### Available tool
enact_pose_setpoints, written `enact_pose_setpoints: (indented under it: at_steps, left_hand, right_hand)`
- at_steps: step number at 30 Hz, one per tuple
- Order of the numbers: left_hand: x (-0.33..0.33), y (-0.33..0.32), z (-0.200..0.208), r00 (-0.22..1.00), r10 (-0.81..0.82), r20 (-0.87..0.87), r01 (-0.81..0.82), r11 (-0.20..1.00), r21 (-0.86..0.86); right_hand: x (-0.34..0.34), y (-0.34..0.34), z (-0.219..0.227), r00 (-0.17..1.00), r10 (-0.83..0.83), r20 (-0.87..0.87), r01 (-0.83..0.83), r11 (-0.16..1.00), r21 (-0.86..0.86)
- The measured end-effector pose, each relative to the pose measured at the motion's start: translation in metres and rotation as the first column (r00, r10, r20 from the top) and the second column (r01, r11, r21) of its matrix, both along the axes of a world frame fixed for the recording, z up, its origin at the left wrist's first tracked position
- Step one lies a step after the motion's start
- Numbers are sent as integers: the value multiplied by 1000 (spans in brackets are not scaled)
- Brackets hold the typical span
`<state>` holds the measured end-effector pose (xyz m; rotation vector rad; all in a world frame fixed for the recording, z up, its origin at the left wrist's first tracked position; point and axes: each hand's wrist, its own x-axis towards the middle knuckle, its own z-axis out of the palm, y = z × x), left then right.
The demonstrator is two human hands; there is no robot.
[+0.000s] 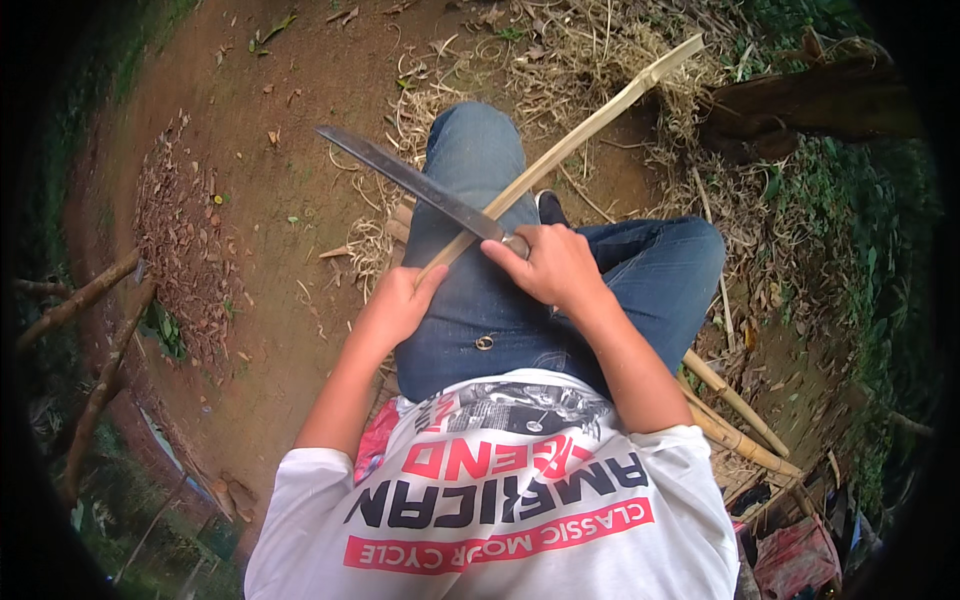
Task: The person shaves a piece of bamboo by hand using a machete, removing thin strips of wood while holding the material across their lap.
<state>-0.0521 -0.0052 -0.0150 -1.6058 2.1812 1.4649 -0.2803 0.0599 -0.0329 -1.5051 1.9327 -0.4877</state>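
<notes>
"Where is the wooden strip (590, 125)?"
"It slants from the middle of the frame to the upper right, across the jeans (475, 140)."
"And the left hand (398, 305)?"
"Its fingers grasp the strip's lower end, near the centre."
"What about the right hand (545, 265)?"
"Just right of centre, fingers wrapped around the knife's (405, 180) handle. The blade crosses over the strip and points to the upper left; I can't tell whether its edge is biting in."
"Anything around?"
"Pale shavings (680, 125) at upper right, bamboo poles (737, 405) at lower right."
</notes>
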Motion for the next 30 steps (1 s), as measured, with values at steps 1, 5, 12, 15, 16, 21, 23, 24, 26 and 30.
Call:
enact_pose_setpoints:
  at_steps: [1, 5, 12, 15, 16, 21, 23, 24, 26, 30]
  left_hand:
    - [1, 1, 2, 999, -8, 53, 8, 1000, 0]
    - [-5, 3, 16, 989, -18, 147, 14, 999, 29]
    - [1, 9, 5, 998, -60, 33, 62, 997, -53]
    - [1, 5, 9, 993, -67, 97, 63, 997, 40]
    - [1, 4, 10, 994, -75, 81, 72, 997, 36]
    - [0, 2, 13, 996, -87, 33, 87, 996, 19]
    - [2, 4, 10, 997, -75, 24, 75, 997, 22]
    - [3, 5, 7, 997, -71, 20, 70, 997, 24]
    - [4, 3, -1, 998, -44, 51, 41, 997, 58]
    - [6, 6, -10, 1000, 1, 16, -1, 999, 47]
  right_hand:
    - [-3, 0, -1, 999, -10, 36, 11, 1000, -12]
    - [-14, 5, -1, 995, 51, -88, -49, 999, 22]
    - [-40, 16, -1, 985, 63, -161, -51, 996, 74]
    - [-45, 18, -6, 981, 58, -183, -50, 998, 48]
    - [-48, 20, -9, 981, 51, -187, -44, 998, 44]
    - [-53, 22, -9, 974, 53, -222, -37, 996, 75]
    - [-53, 23, -8, 975, 54, -215, -40, 997, 68]
    - [-52, 24, -9, 976, 53, -210, -40, 997, 65]
    - [-44, 22, -8, 982, 29, -188, -26, 999, 21]
    - [-22, 16, -10, 996, -32, -79, 30, 999, -31]
